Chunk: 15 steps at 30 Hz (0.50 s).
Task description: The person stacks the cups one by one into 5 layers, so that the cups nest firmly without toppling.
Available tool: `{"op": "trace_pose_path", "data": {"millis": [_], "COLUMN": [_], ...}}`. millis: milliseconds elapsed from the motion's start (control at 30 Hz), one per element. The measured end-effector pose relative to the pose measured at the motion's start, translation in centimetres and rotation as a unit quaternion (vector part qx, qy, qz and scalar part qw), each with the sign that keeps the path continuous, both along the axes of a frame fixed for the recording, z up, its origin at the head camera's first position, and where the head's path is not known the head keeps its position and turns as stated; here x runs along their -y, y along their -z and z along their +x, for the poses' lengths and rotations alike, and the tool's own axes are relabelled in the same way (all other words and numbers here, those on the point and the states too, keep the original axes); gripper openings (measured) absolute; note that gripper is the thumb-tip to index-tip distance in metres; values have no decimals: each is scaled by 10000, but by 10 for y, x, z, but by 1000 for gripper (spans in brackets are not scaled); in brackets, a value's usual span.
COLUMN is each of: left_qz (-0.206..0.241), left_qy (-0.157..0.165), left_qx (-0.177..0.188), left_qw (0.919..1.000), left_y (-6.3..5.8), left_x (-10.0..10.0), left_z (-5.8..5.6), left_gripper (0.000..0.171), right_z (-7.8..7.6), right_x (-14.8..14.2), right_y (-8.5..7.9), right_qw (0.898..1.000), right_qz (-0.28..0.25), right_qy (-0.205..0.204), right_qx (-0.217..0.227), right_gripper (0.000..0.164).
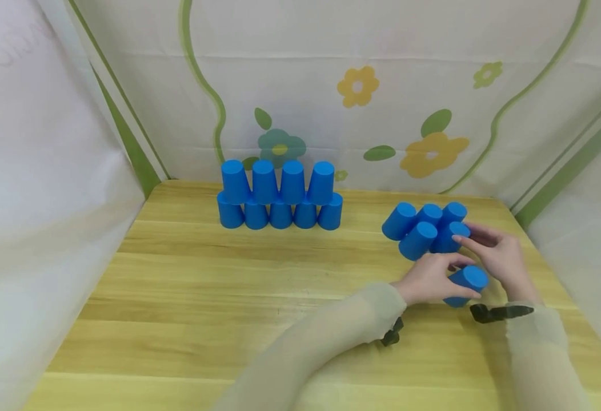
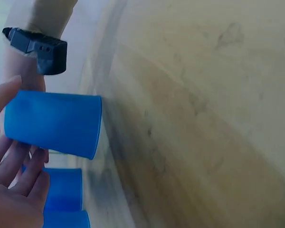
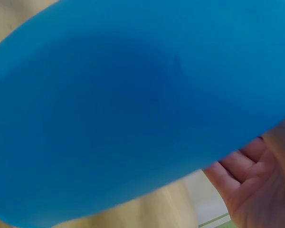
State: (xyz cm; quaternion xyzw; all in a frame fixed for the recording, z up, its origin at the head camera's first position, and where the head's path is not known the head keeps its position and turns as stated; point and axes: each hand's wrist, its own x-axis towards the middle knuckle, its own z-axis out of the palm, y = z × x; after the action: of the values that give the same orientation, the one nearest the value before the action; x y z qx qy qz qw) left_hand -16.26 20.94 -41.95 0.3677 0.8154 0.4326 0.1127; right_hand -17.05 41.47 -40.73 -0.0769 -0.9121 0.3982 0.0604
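My left hand [image 1: 432, 278] grips a blue cup [image 2: 54, 123] with thumb and fingers around its sides. This cup is upside down, and its rim stands a little above the table in the left wrist view. Just beyond it, my right hand [image 1: 503, 258] holds another upside-down blue cup [image 1: 447, 241], thumb on the near side and fingers behind. That cup is at the right end of a cluster of upside-down blue cups [image 1: 417, 241]. The cup in my left hand fills most of the right wrist view, hiding the right fingertips there.
Farther left, a two-tier wall of upside-down blue cups [image 1: 280, 214] stands near the table's back edge, the upper row resting across the lower. A flowered white curtain [image 1: 413, 34] hangs behind the wooden table [image 1: 203, 297], with white cloth at both sides.
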Motion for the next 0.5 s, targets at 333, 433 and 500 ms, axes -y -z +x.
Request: {"op": "trace_pose_path", "data": {"millis": [333, 433, 500], "left_qz": [34, 132, 167], "left_qy": [-201, -209, -211], "left_qx": [33, 193, 203], "left_qw": [9998, 9995, 9994], "left_y": [7, 8, 9], "left_x": [-1, 4, 8], "left_z": [5, 4, 3], "left_gripper": [52, 53, 55], "right_z": [-1, 0, 0], "right_x": [0, -1, -2], "right_y": [2, 1, 0], "right_qw": [9997, 9996, 9995], "right_qz": [83, 105, 111], "right_qy": [109, 138, 141], "right_qx": [182, 237, 245], "right_gripper": [73, 75, 75]}}
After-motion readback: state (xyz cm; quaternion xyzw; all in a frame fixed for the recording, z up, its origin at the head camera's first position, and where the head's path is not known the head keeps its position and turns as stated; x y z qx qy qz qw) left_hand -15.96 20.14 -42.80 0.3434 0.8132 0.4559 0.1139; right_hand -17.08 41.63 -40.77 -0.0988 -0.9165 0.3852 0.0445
